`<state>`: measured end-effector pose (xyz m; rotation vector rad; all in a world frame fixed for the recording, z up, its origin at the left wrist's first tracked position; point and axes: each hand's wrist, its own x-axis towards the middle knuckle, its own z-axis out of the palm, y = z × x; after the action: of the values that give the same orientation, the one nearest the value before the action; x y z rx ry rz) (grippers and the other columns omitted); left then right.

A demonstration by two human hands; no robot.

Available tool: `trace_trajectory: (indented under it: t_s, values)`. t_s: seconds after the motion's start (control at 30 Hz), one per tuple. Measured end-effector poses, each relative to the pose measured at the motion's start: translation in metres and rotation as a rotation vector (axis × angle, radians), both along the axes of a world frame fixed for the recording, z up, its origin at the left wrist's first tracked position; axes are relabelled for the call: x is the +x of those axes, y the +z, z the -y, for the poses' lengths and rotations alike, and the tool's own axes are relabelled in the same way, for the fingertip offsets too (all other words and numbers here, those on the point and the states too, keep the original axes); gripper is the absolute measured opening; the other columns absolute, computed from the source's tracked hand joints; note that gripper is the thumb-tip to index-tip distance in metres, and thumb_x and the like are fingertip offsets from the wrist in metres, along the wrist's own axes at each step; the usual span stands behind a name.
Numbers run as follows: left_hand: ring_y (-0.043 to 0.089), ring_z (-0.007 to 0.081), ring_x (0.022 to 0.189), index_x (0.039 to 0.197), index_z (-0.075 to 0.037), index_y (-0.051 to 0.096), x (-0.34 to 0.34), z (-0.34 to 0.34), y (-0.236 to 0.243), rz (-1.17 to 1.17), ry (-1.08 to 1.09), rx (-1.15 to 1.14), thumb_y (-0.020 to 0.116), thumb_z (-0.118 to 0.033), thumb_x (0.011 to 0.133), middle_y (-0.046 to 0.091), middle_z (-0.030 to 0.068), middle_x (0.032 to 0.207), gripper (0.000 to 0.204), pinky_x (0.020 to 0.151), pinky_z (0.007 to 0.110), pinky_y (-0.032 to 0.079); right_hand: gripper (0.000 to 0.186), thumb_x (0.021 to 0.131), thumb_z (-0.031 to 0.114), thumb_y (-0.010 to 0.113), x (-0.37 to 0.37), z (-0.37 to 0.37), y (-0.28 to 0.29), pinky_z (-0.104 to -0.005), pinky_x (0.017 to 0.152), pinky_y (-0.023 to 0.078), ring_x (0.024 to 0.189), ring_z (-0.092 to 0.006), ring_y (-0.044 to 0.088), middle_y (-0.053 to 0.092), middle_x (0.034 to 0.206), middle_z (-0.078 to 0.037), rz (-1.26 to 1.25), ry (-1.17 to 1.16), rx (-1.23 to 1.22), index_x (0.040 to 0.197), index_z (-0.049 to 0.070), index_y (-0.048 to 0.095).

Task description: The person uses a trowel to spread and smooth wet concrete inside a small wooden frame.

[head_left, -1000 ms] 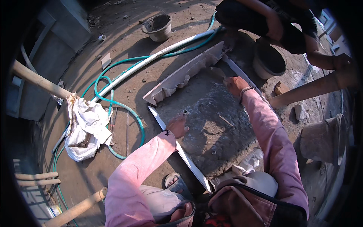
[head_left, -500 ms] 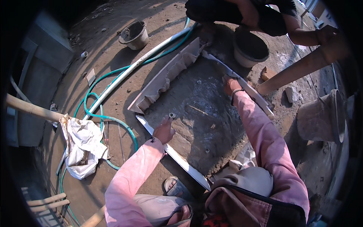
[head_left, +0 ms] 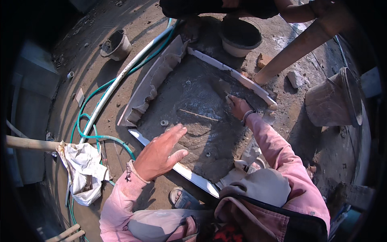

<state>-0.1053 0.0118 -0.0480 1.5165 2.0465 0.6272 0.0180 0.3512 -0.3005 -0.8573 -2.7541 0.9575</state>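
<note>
Wet grey mortar [head_left: 193, 133] fills a low frame made of white boards [head_left: 193, 177] and a wavy-edged board [head_left: 149, 86]. My left hand [head_left: 159, 153] is raised over the near-left board, fingers stretched out and thumb apart, holding nothing. My right hand [head_left: 240, 109] is low over the right part of the mortar with its fingers closed. Something pale shows at its fingertips; what it is cannot be made out. Short pipe ends [head_left: 164, 123] stick up from the mortar, and a thin stick [head_left: 198, 115] lies across it.
A bucket [head_left: 240, 38] stands beyond the frame, near a crouching co-worker [head_left: 225, 8]. Another bucket [head_left: 116, 45] is far left, and a large bucket [head_left: 328, 101] lies tilted at right. A thick pole [head_left: 290, 48] slants down beside the frame. A green hose [head_left: 107, 84] and white pipe [head_left: 121, 78] run along the left.
My left hand has risen off the pipe end and opened toward me. My right hand has left the right-hand board and moved inward over the mortar. The view has shifted right.
</note>
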Motion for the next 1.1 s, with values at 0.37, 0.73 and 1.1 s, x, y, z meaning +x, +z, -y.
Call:
trace_trajectory:
  t_s: [0.37, 0.73, 1.1]
  values:
    - [0.049, 0.0324, 0.129, 0.143, -0.01, 0.044, 0.103, 0.051, 0.076, -0.118, -0.264, -0.311, 0.064, -0.034, 0.09, 0.049, 0.0181, 0.141, 0.062, 0.107, 0.048, 0.038, 0.031, 0.098, 0.032, 0.056, 0.053, -0.042, 0.042, -0.0455, 0.084, 0.051, 0.096, -0.0398, 0.066, 0.069, 0.1, -0.023, -0.107, 0.057, 0.153, 0.116, 0.008, 0.066]
    - [0.052, 0.0346, 0.124, 0.144, -0.007, 0.041, 0.078, 0.054, 0.044, 0.178, -0.204, -0.394, 0.063, -0.031, 0.091, 0.054, 0.0188, 0.134, 0.062, 0.105, 0.045, 0.039, 0.027, 0.096, 0.018, 0.054, 0.1, 0.013, 0.043, -0.0484, 0.073, 0.052, 0.084, -0.0433, 0.065, 0.067, 0.091, -0.026, 0.02, 0.268, 0.194, 0.119, 0.007, 0.061]
    - [0.055, 0.0338, 0.119, 0.143, -0.006, 0.042, 0.077, 0.071, 0.045, 0.129, -0.27, -0.398, 0.063, -0.033, 0.091, 0.056, 0.0171, 0.131, 0.063, 0.102, 0.044, 0.041, 0.038, 0.091, 0.016, 0.059, 0.136, 0.09, 0.12, -0.0457, 0.065, 0.053, 0.07, -0.0376, 0.065, 0.065, 0.086, -0.019, 0.112, 0.523, 0.065, 0.129, 0.013, 0.06]
